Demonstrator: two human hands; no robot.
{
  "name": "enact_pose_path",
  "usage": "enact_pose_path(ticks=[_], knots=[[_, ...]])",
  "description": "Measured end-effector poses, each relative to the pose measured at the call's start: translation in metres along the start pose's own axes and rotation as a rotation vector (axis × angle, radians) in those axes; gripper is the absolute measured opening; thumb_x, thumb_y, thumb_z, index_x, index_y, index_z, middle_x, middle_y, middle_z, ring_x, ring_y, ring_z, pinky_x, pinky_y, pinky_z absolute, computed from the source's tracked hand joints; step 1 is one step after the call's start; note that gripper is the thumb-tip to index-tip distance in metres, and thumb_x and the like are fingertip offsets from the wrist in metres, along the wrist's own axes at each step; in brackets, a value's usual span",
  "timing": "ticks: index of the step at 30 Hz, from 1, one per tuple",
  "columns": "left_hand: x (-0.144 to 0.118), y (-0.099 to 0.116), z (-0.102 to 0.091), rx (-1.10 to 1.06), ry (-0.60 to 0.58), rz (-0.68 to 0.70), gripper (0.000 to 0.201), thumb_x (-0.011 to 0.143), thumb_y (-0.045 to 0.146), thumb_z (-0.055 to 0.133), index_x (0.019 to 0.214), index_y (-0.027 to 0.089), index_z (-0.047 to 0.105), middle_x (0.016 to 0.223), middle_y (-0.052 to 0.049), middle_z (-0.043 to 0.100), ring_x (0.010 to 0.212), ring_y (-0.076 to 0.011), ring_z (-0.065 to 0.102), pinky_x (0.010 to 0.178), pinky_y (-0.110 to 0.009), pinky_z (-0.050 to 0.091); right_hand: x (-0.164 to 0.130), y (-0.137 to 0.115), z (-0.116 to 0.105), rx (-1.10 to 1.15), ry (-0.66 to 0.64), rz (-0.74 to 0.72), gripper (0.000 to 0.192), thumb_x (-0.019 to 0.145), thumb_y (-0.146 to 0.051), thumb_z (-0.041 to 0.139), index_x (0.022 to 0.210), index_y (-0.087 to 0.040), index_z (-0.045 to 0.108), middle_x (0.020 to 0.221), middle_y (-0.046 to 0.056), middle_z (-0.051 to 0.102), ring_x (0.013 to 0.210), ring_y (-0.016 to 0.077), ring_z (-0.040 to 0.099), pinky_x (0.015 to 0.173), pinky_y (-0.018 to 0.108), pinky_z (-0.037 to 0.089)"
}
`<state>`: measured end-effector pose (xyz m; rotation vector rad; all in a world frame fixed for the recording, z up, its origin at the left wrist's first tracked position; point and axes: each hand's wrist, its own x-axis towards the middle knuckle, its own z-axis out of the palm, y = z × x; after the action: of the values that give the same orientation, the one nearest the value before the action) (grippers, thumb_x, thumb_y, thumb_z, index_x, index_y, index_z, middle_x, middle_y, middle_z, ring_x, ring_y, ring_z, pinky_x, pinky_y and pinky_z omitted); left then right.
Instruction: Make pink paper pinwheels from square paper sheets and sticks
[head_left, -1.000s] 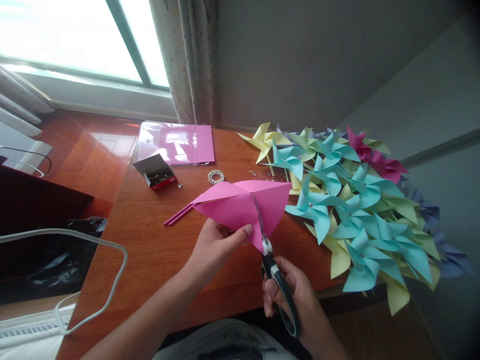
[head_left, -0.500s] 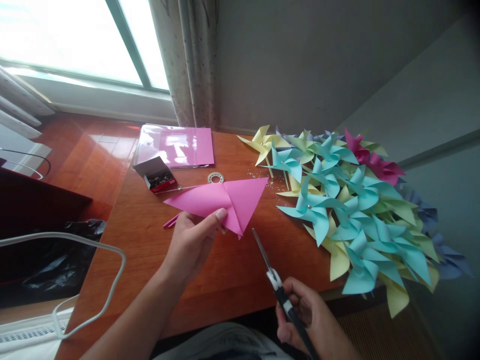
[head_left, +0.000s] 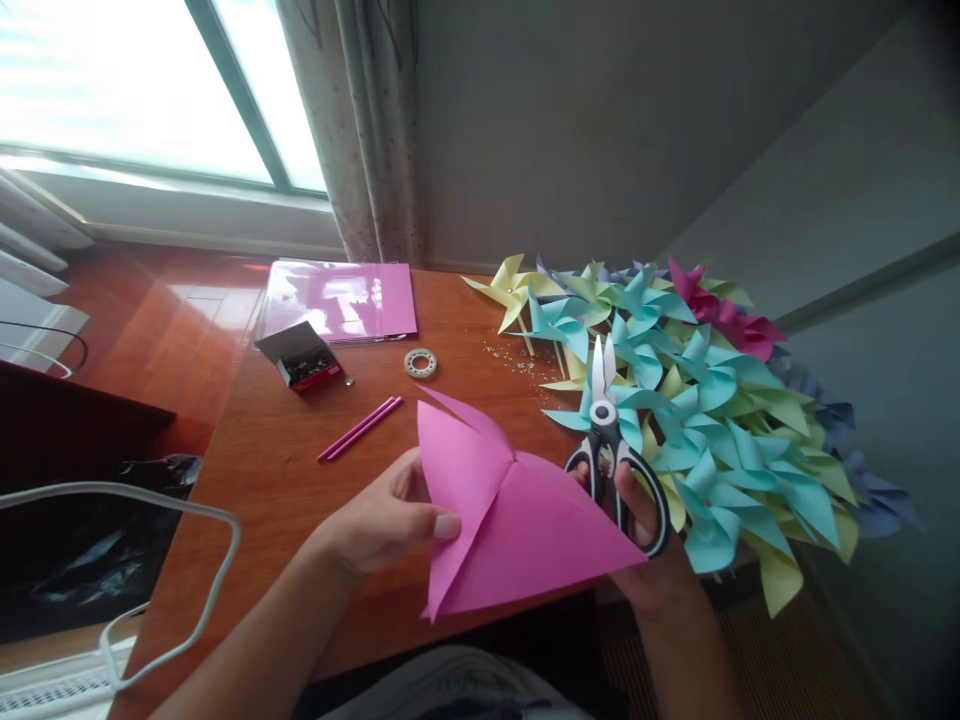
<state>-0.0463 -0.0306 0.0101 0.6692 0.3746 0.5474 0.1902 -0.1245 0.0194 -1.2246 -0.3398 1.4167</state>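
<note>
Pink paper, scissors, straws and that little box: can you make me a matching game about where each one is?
Things:
1. pink paper
2. scissors
3. pink straws
4. small box

Places:
A. lying on the table, left of the paper
B. in the right hand, blades pointing away
C. pinched by the left hand
D. open, near the plastic sleeve of pink sheets

Pairs: 1-C, 2-B, 3-A, 4-D

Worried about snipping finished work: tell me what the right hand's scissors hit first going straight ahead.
Probably the pile of paper pinwheels: the black-handled scissors' tips, in the right hand, already overlap a turquoise one, though depth is unclear.
</note>
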Motion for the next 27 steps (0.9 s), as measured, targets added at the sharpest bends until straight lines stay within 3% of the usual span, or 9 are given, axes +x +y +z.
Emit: enact_pose_path(ticks=[4,7,10,13,19,27], knots=[[0.002,0.0,-0.001,0.016,-0.021,-0.013,0.031,0.065,0.025,0.086,0.092,0.013,0.078,0.081,-0.009,0.077,0.075,-0.024,0.072,0.066,-0.026,0.052,0.002,-0.004,0.0,-0.065,0.063,-0.052,0.035,0.067,-0.036,0.089,0.095,-0.024,0.071,0.088,0.0,0.074,0.082,0.0231,0.07,0.077,0.038,0.057],[0.005,0.002,0.001,-0.045,0.049,0.015,0.026,0.07,0.028,0.083,0.091,0.012,0.078,0.086,-0.01,0.078,0.069,-0.0191,0.07,0.064,-0.024,0.051,0.005,0.0,0.003,-0.158,0.16,-0.185,0.033,0.067,-0.03,0.089,0.094,-0.023,0.071,0.092,-0.002,0.071,0.088,0.02,0.067,0.081,0.032,0.054],[0.009,0.005,0.004,-0.122,0.133,0.116,0.046,0.079,0.053,0.074,0.104,0.014,0.076,0.095,-0.012,0.077,0.079,-0.0245,0.07,0.069,-0.03,0.053,0.011,0.006,0.009,-0.236,0.269,-0.368,0.032,0.069,-0.03,0.087,0.094,-0.023,0.069,0.091,-0.003,0.069,0.087,0.0172,0.064,0.08,0.029,0.05],[0.014,0.002,0.007,-0.143,0.172,0.2,0.065,0.079,0.073,0.062,0.11,0.017,0.075,0.099,-0.013,0.075,0.086,-0.0269,0.068,0.076,-0.036,0.054,0.016,0.011,0.02,-0.298,0.362,-0.487,0.029,0.073,-0.031,0.084,0.094,-0.023,0.066,0.086,-0.003,0.066,0.077,0.014,0.061,0.073,0.026,0.048],[0.021,-0.014,0.017,0.128,0.297,0.102,0.028,0.07,0.035,0.087,0.086,0.015,0.075,0.077,-0.006,0.071,0.071,-0.0176,0.062,0.067,-0.027,0.05,0.022,0.019,0.046,-0.447,0.45,-0.605,0.028,0.077,-0.032,0.08,0.093,-0.022,0.059,0.08,-0.002,0.063,0.069,0.0143,0.06,0.065,0.026,0.05],[0.024,-0.019,0.018,0.196,0.406,0.086,0.02,0.073,0.03,0.084,0.073,0.013,0.073,0.067,-0.004,0.07,0.062,-0.015,0.059,0.061,-0.025,0.045,0.018,0.027,0.05,-0.491,0.383,-0.562,0.028,0.08,-0.034,0.078,0.092,-0.023,0.055,0.084,0.001,0.066,0.073,0.0163,0.064,0.068,0.028,0.053]])
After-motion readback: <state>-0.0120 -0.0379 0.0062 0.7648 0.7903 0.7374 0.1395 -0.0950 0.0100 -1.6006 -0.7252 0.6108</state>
